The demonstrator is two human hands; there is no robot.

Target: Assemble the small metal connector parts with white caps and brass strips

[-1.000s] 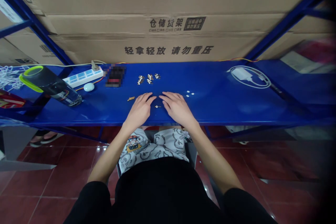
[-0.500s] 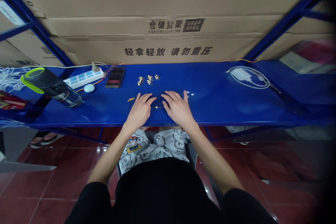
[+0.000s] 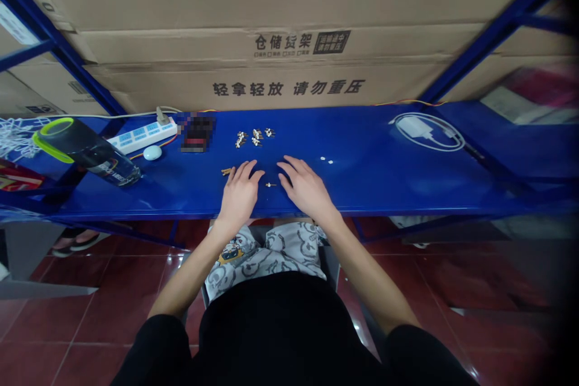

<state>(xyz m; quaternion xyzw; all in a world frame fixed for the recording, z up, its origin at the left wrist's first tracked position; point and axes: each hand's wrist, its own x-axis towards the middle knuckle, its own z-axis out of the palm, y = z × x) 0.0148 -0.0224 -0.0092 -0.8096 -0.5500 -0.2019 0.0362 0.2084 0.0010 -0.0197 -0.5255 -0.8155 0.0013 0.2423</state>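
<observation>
My left hand (image 3: 239, 193) lies flat on the blue shelf (image 3: 371, 181), fingers stretched out and holding nothing. Its fingertips almost touch a small brass part (image 3: 226, 171). My right hand (image 3: 305, 187) also rests flat with spread fingers, empty. Between the two hands lies one small metal pin (image 3: 270, 184). A cluster of several small metal parts (image 3: 254, 137) sits further back, beyond my fingers. Two tiny white pieces (image 3: 326, 160) lie just right of my right hand.
A dark bottle with a green rim (image 3: 84, 148) lies at the left, beside a white power strip (image 3: 142, 134) and a small white oval object (image 3: 152, 152). A coiled white charger (image 3: 425, 131) sits at the right. Cardboard boxes (image 3: 289, 30) stand behind the shelf.
My left hand has slid slightly left toward the brass part. My right hand's fingers have drawn away from the white pieces.
</observation>
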